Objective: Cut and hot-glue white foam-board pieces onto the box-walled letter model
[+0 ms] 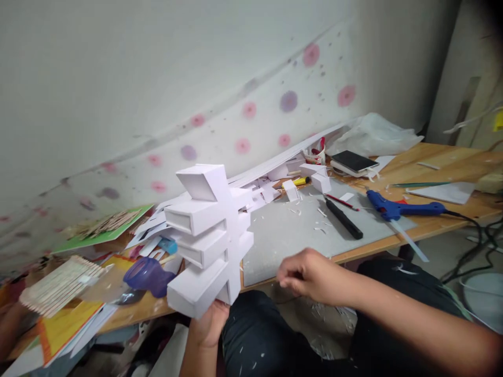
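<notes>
A white paper model made of stacked box-shaped tiers is held up in front of the table edge. My left hand grips it from below, fingers hidden behind its base. My right hand hovers just right of the model, over the edge of the grey cutting mat, with its fingers curled and pinched together; it is blurred and I cannot make out anything in them.
On the wooden table lie a blue glue gun, a black knife, a red pencil, a phone, paper scraps, a plastic bag, a purple object, craft sticks and coloured paper. My dark-trousered legs are below.
</notes>
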The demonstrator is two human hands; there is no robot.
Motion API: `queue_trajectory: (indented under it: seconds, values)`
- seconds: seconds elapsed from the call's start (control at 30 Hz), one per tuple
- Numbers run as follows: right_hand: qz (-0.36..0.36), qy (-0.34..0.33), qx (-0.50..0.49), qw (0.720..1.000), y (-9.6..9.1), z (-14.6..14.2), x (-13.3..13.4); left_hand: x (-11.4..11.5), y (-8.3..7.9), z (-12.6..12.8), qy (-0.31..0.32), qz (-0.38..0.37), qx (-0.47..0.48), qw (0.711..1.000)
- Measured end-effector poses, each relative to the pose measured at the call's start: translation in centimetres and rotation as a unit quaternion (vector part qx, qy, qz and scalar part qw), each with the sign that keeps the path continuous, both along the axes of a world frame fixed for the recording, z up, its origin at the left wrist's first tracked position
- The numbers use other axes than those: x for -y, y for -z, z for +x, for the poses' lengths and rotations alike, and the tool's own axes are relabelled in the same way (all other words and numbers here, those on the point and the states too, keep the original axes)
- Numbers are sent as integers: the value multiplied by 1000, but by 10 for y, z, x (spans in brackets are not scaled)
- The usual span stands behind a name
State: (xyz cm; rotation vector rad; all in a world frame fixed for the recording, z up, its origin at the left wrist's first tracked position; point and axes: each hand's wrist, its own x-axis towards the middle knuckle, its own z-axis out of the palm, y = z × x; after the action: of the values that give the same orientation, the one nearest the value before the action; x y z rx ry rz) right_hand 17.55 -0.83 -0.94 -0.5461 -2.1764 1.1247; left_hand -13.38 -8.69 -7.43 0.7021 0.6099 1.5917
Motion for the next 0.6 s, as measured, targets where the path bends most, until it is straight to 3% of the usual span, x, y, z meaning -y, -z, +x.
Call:
queue_trajectory:
  seconds: [0.1,0.2,0.3,0.4,0.5,0.6]
  values:
    - [85,-12,86,993,21,3,5,-5,-3,8,21,43,35,998]
    - [92,25,38,995,25,6,1,-7,-8,14,59,65,58,994]
    - [44,114,-66,990,16,6,-12,-5,-8,20,108,77,67,989]
    - [-58,208,-155,964,3,2,-30,-3,-2,28,146,66,78,984]
    - [-147,225,-229,936,-9,-5,-44,1,6,40,149,20,76,986]
    - [-161,215,-255,929,-19,-10,-50,5,11,50,150,-15,72,986]
